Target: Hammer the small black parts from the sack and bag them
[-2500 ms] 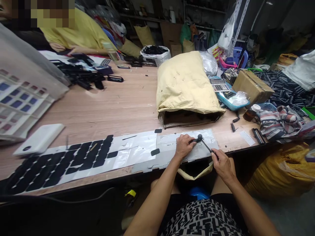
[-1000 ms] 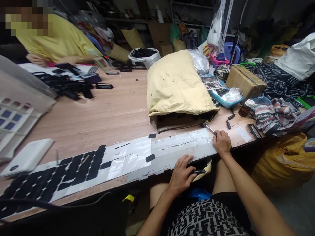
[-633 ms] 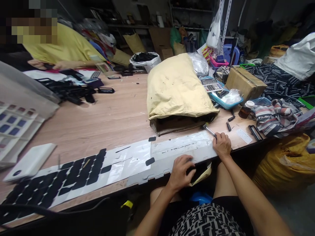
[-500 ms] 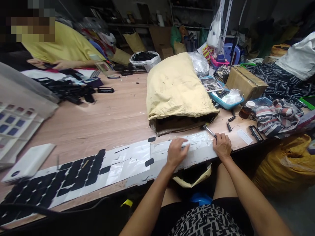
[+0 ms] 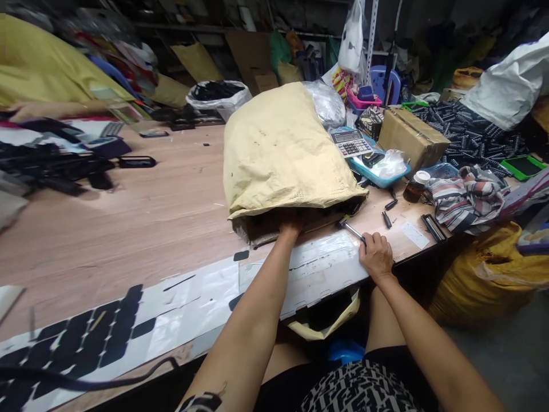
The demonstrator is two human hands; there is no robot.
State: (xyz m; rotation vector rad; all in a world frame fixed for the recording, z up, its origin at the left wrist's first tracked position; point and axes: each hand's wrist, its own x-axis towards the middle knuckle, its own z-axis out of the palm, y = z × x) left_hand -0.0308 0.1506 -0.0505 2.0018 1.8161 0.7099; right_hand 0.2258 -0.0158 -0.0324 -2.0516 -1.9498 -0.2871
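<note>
My left hand [image 5: 292, 222] reaches into the open mouth of a big pale yellow sack [image 5: 283, 149] lying on the table. Its fingers are hidden in the dark inside. Resting at the table's front edge, my right hand [image 5: 376, 255] is closed round the dark grip of a small hammer [image 5: 354, 230]. The hammer's metal shaft points to the left, and its head lies by the sack's right corner. Beneath my left forearm runs a white sheet [image 5: 321, 260] covered with clear plastic. Black rounded stickers [image 5: 122, 326] lie in rows on white backing to the left.
Right of the sack are a calculator [image 5: 350, 143], a blue tray [image 5: 384, 178], a cardboard box [image 5: 412, 137] and a brown jar [image 5: 416, 187]. Dark coiled parts [image 5: 467, 134] are heaped behind. A striped cloth [image 5: 467, 191] lies at the right. A co-worker's yellow sleeve [image 5: 43, 63] shows at far left.
My left hand has moved from above the white sheet forward into the sack's mouth. My right hand still holds the hammer. The view has turned somewhat to the right.
</note>
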